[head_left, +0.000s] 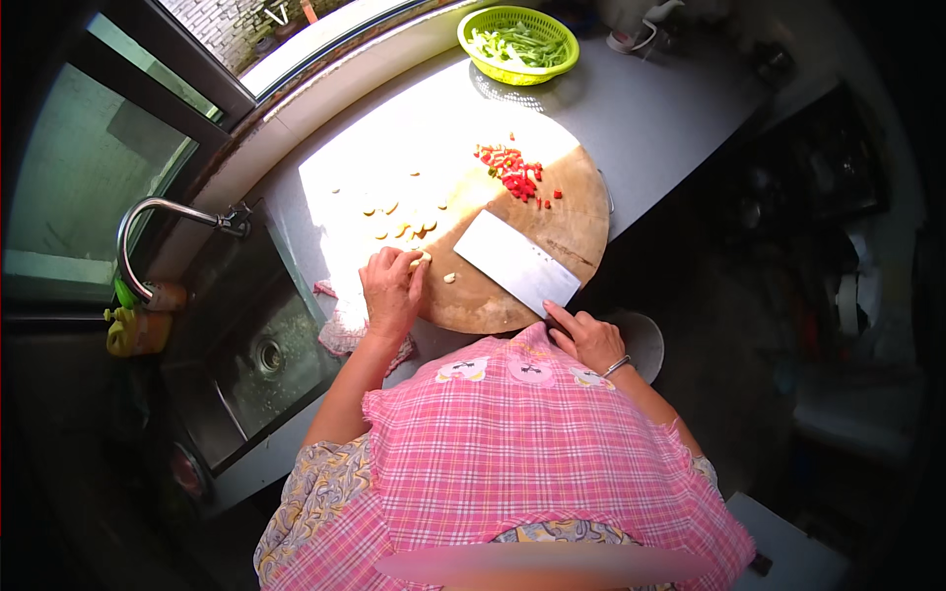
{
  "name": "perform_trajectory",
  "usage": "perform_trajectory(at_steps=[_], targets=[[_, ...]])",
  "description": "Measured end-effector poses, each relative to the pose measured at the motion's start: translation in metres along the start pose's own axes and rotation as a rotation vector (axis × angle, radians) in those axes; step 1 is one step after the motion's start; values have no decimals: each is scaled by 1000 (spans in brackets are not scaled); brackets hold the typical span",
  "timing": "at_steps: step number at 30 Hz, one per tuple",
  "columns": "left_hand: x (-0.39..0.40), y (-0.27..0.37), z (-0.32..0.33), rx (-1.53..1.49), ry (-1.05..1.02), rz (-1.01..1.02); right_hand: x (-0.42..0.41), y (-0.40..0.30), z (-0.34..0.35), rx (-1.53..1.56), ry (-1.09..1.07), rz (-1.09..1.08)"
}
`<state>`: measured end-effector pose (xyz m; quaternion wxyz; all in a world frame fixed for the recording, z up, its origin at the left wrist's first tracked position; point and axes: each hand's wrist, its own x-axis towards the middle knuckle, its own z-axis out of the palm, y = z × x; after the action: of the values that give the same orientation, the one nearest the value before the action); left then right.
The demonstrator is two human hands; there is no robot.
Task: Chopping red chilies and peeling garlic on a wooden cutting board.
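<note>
A round wooden chopping board (pixel 480 306) lies on the counter before me. My left hand (pixel 392 288) is at its left edge, thumb and fingertips closed on a pale piece, apparently garlic (pixel 421 258). My right hand (pixel 591 340) holds a broad cleaver (pixel 517 264) at the near right, index finger along the heel of the blade; the handle is mostly hidden. The blade lies flat over the board. One loose pale clove (pixel 449 278) sits between hand and blade. Thin pale slices (pixel 403 230) are scattered at the left, and chopped red chilli (pixel 517 171) is heaped towards the back.
A green plastic basket (pixel 510 74) of cut green vegetables stands at the back. To the left are a sink (pixel 288 369) with a curved tap (pixel 159 203) and a checked cloth (pixel 347 329). Glaring sunlight washes out the counter's left. A pale bin-like container (pixel 647 343) stands below right.
</note>
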<state>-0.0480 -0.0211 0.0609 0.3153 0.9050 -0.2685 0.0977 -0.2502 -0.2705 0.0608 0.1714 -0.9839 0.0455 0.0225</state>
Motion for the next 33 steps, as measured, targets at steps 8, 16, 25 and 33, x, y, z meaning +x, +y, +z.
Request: perform_trajectory(at_steps=[8,16,25,33], targets=[[-12,-5,0,53,5,-35,0,-4,2,35,-25,34],[-2,-8,10,120,-24,-70,3,-13,-7,45,35,16],[3,30,38,66,-5,208,13,-9,-10,224,78,91],[2,18,18,-9,5,175,-1,-9,-7,117,212,-34]])
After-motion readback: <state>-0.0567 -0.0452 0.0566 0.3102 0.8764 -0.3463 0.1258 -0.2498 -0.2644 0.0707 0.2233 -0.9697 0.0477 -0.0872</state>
